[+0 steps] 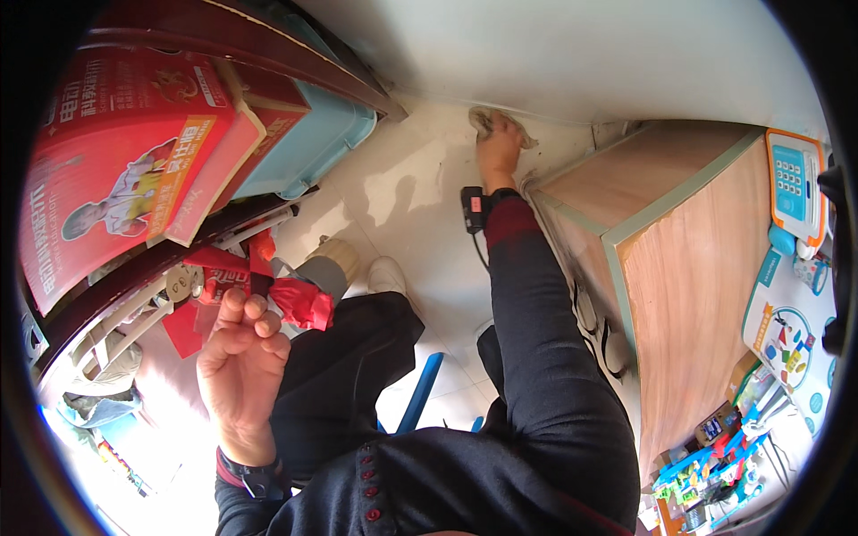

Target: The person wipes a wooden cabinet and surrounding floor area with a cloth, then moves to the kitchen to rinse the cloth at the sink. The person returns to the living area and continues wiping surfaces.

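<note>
My right hand [501, 149] presses a crumpled, dirty greyish-beige cloth [480, 122] against the pale tiled floor [429, 161], close to the foot of the white wall [590, 60]. Dark specks and smudges mark the floor around it. A black device is strapped at the right wrist. My left hand [244, 362] is raised on the left side, palm up, fingers loosely curled, with nothing visible in it. Just beyond its fingertips are red crinkled wrapping [301, 303] and other red packaging; whether the hand touches them cannot be told.
A wood-grain cabinet [704, 281] flanks my right arm, with toys and a toy keypad machine [789, 177] on top. At left, a dark red shelf holds a large red printed box [134, 147] and a light blue plastic bin [288, 141]. A blue leg [421, 392] shows between my legs.
</note>
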The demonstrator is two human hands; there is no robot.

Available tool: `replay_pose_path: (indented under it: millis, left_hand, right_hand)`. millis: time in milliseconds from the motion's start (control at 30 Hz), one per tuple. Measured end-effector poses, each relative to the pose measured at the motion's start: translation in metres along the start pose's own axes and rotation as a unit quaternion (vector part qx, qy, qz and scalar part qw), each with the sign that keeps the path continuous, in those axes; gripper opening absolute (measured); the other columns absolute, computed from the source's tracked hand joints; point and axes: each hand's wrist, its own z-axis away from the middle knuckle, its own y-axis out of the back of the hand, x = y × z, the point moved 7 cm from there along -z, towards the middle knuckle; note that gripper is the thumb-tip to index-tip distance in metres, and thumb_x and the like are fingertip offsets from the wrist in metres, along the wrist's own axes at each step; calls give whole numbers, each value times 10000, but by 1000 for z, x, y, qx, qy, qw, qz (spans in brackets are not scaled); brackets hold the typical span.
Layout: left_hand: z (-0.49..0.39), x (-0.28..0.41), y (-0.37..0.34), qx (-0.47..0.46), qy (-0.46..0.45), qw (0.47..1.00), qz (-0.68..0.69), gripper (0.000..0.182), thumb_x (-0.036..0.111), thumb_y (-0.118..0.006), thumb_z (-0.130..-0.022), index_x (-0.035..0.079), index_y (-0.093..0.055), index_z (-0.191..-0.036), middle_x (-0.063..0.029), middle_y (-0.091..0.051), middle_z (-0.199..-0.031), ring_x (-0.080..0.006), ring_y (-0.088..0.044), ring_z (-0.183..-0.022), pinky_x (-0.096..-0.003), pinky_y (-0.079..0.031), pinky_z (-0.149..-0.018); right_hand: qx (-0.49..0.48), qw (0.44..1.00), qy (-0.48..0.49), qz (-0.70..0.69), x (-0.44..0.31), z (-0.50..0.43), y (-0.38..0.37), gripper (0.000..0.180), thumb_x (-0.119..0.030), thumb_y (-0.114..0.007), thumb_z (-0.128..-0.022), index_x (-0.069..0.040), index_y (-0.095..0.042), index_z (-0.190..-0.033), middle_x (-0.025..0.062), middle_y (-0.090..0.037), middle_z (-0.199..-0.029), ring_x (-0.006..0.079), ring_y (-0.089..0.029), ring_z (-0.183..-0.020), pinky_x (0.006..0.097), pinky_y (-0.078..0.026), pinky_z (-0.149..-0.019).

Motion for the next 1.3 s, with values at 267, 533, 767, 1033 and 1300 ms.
replay_pose_path:
  millis: [267, 533, 767, 1033, 1300]
  left_hand:
    - [2, -9, -8, -5, 13, 1000, -7, 423, -91, -403, -765, 41, -548, -1140, -101, -547, -1023, -202, -514, -887, -320, -469, -787]
    - [24, -15, -20, -28, 7, 1000, -2, 407, -82, -410, -767, 47, -560, -1122, -97, -545, -1026, -200, -522, -880, -312, -472, -776]
    - [8, -25, -20, 1, 26, 1000, -12, 388, -81, -423, -755, 50, -561, -1093, -90, -555, -1015, -199, -529, -875, -309, -481, -762]
    - [-6, -25, -12, 20, 25, 999, -14, 405, -87, -427, -747, 34, -568, -1106, -95, -546, -1003, -203, -510, -871, -309, -468, -767]
    - [-14, -20, -10, 25, 30, 999, -17, 408, -102, -407, -736, 53, -550, -1086, -81, -534, -1012, -188, -504, -872, -311, -467, -787]
  right_hand:
    - [-119, 961, 249, 16, -82, 107, -62, 440, -69, -526, -777, -166, -585, -1202, 37, -531, -1227, 250, -463, -1170, 401, -426, -924]
    - [-390, 910, 100, -94, -64, 124, -31, 243, -87, -597, -759, -150, -669, -982, 82, -591, -1045, 313, -527, -1019, 399, -468, -851]
    - [31, 988, -53, -142, -12, 34, 48, 280, -81, -596, -776, -138, -619, -1048, 113, -558, -1057, 332, -500, -1065, 440, -449, -868]
    - [-72, 995, 41, 61, -4, 6, -20, 382, -105, -588, -791, -125, -589, -1173, 123, -584, -1105, 325, -495, -1102, 426, -456, -879]
    - [52, 973, 158, -160, -90, 5, -8, 150, -108, -618, -756, -142, -595, -901, 56, -597, -934, 301, -573, -910, 412, -504, -690]
